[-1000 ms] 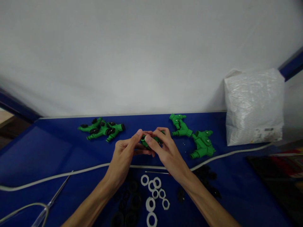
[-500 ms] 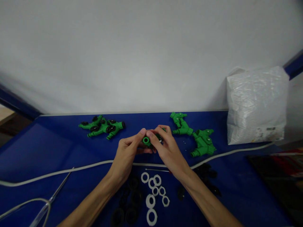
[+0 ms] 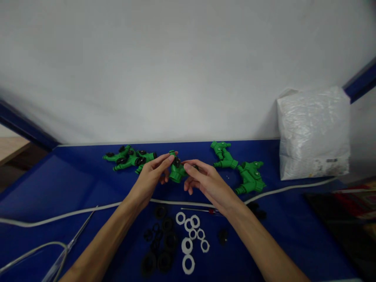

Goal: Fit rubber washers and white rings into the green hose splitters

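Between my two hands is a green Y-shaped hose splitter (image 3: 176, 173) with a black knob on it, held above the blue table. My left hand (image 3: 155, 168) grips one branch between thumb and fingers. The thumb and fingers of my right hand (image 3: 202, 176) pinch the other branch, covering part of it. Left of them lie several green hose splitters with black knobs (image 3: 126, 159). To the right, several green splitter bodies (image 3: 251, 178) rest without black knobs. Under my wrists are white rings (image 3: 187, 246) and black rings (image 3: 169, 241).
A white cable (image 3: 85, 210) crosses the blue table (image 3: 73, 180). A screwdriver (image 3: 195, 210) lies near my right wrist, and a pointed metal tool (image 3: 79, 231) at the left. Toward the right stands a white plastic-wrapped package (image 3: 314, 133) against the wall (image 3: 176, 70).
The splitter has been turned, so its wide collar now points down toward me and a black knob shows. My hands have shifted slightly apart, the left one moving left.
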Demonstrator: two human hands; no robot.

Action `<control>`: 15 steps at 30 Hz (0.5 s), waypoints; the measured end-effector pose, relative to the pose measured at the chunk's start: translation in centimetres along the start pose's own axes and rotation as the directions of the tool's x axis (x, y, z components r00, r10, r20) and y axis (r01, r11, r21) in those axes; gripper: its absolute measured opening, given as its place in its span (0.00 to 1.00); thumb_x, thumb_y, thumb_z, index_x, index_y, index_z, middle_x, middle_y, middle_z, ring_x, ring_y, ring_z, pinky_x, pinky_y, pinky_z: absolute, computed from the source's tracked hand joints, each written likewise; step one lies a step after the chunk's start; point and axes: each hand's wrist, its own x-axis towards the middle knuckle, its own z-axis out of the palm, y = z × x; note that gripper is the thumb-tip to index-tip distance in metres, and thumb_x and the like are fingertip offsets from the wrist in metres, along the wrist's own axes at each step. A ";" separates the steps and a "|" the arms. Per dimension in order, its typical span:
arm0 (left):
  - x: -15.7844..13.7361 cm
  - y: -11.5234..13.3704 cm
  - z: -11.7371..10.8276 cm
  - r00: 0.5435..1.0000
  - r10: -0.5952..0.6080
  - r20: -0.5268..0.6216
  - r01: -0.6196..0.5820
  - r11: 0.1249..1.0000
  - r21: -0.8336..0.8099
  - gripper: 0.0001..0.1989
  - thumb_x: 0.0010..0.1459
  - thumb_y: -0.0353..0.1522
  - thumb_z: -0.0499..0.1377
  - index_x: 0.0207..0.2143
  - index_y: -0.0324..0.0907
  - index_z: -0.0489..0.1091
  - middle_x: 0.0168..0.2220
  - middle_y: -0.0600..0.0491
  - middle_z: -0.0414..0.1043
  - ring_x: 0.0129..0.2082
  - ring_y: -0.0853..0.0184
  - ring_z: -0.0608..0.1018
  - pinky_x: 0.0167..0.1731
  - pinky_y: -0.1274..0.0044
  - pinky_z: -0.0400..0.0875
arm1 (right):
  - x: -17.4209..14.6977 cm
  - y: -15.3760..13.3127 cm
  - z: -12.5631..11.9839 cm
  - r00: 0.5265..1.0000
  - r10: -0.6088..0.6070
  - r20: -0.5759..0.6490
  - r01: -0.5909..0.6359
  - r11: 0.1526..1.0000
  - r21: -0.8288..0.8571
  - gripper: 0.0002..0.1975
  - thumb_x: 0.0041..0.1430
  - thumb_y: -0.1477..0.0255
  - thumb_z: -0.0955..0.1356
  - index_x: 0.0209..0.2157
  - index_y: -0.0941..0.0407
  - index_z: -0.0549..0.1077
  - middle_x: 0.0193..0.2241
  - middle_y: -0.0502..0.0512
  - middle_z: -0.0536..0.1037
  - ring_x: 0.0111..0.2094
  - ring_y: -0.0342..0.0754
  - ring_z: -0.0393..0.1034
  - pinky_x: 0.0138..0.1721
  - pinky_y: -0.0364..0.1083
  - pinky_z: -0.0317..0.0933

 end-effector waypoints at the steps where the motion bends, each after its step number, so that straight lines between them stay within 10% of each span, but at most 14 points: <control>1: 0.0 0.0 0.0 1.000 -0.009 0.014 0.009 1.000 -0.017 0.27 0.55 0.47 0.66 0.53 0.44 0.76 0.24 0.56 0.70 0.21 0.75 0.66 0.19 0.83 0.56 | 0.0 0.0 0.0 1.000 0.009 0.012 -0.009 1.000 0.020 0.18 0.55 0.57 0.75 0.39 0.56 0.75 0.29 0.49 0.75 0.23 0.43 0.71 0.22 0.43 0.61; 9: -0.3 -0.8 0.3 0.934 -0.024 0.356 0.096 0.978 -0.188 0.15 0.54 0.41 0.69 0.40 0.42 0.78 0.35 0.53 0.75 0.33 0.69 0.77 0.34 0.79 0.73 | 0.1 0.4 0.0 0.995 -0.058 -0.078 0.066 0.992 0.108 0.20 0.51 0.56 0.76 0.31 0.55 0.69 0.23 0.47 0.75 0.23 0.43 0.70 0.21 0.41 0.62; 15: 0.5 -0.7 0.0 0.991 -0.089 0.097 0.125 0.859 -0.496 0.05 0.55 0.32 0.67 0.30 0.39 0.76 0.33 0.53 0.77 0.33 0.72 0.78 0.34 0.82 0.76 | -0.5 -0.9 -0.7 0.989 -0.144 -0.032 0.134 0.967 -0.219 0.20 0.55 0.60 0.75 0.44 0.52 0.70 0.29 0.47 0.76 0.28 0.45 0.74 0.33 0.46 0.67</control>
